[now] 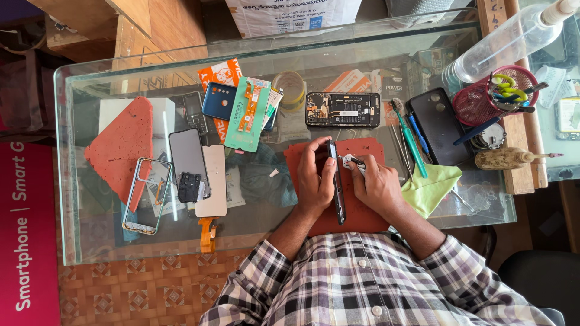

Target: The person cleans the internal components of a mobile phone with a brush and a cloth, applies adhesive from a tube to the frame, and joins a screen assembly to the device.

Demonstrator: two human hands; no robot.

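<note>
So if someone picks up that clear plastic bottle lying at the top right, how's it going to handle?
The clear bottle lies on its side, so a nudge would probably set it rolling. It looks mostly empty, so likely light. Its smooth, thin plastic may flex and slip a little under a firm grip.

My shirt (pixel 362 284) is black-and-white plaid. The mat (pixel 362 211) under my black phone (pixel 336 181) is red, the cloth (pixel 430 187) yellow-green, the pen cup (pixel 483 99) pink mesh, the foam block (pixel 121 142) brick-red.
</note>
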